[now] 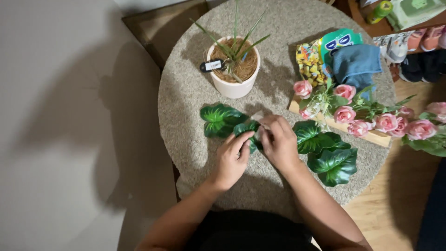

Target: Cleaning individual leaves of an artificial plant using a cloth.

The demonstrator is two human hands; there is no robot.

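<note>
1. Two hands meet at the centre of the frame over a round table (186,93) with a speckled beige top, and a grey wall fills the left third of the frame.
2. Left of the hands, a broad green leaf (219,119) lies flat on the table, its inner edge running under the fingers.
3. Above it, in the upper middle of the frame, a white pot (233,86) holds thin green blades and brown fibre, with a small dark tag (212,65) hanging at its rim.
4. At the centre, the left hand (233,157) has its fingers curled and pressed together, pinching a small green leaf piece (248,130) from below.
5. Just beside it and touching, the right hand (279,142) has its fingers bent together, pinching the same leaf piece from above; a pale scrap shows at its fingertips, too small to tell what it is.
6. Right of the hands, a cluster of larger green leaves (328,153) lies on the table near its lower right edge.
7. Above those, a spray of pink roses (371,122) rests across a pale wooden board (377,137) and reaches to the right edge of the frame.
8. In the upper right, a blue cloth (356,63) lies on colourful packets (310,62).
</note>
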